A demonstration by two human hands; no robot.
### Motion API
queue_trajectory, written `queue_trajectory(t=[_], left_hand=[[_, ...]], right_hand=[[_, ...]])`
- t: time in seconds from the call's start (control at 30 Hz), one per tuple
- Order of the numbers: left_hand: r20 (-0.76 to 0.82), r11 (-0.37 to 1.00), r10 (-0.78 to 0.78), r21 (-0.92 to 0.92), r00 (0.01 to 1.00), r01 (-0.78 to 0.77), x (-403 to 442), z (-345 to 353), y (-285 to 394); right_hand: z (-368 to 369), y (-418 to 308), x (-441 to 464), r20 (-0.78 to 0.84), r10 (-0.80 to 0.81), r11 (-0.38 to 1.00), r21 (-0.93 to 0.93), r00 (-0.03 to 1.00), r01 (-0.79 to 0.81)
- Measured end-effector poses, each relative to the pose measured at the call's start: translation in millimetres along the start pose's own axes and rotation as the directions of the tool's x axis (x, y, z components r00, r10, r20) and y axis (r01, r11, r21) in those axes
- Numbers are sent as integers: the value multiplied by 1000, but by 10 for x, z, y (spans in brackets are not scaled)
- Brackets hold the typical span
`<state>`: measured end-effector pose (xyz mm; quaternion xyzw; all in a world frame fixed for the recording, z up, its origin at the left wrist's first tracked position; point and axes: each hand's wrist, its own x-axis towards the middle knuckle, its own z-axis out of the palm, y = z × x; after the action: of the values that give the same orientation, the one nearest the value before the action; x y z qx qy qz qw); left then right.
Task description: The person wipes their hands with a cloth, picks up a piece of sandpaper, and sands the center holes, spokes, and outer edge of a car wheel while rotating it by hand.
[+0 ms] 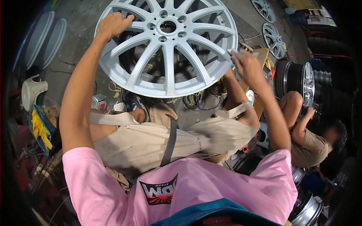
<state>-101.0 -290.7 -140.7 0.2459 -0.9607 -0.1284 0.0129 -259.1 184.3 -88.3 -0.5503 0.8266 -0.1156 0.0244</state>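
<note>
A large light-grey multi-spoke wheel rim (169,81) lies face up in front of my knees, with a round centre hole and several bolt holes around it. My left hand (115,24) is closed on the rim's upper left edge, thumb reaching over a spoke. At the rim's right edge, my right hand (245,62) is blurred, with its fingers pressed together around a small whitish thing that I cannot make out. Below the rim a dark tyre shows between the spokes.
Other rims stand at the left (52,39) and lie at the upper right (273,40). A co-worker (311,147) crouches at the right beside a tyre. A basket with yellow gloves (39,130), a can (99,102) and a cardboard box (260,56) are nearby.
</note>
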Motion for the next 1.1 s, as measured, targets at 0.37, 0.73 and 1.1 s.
queue_trajectory(t=[0.37, 0.73, 1.1], left_hand=[[-70, 1000, 8, 23, 998, -6, 14, 55, -73], [-49, 999, 31, -9, 998, -31, 21, 62, -62], [-18, 1000, 22, 6, 1000, -22, 43, 40, -40]], right_hand=[[76, 60, 83, -52, 47, 995, -90, 998, -52], [-158, 135, 338, 351, -7, 987, -150, 936, 63], [-225, 113, 453, 316, 29, 962, -265, 948, 59]])
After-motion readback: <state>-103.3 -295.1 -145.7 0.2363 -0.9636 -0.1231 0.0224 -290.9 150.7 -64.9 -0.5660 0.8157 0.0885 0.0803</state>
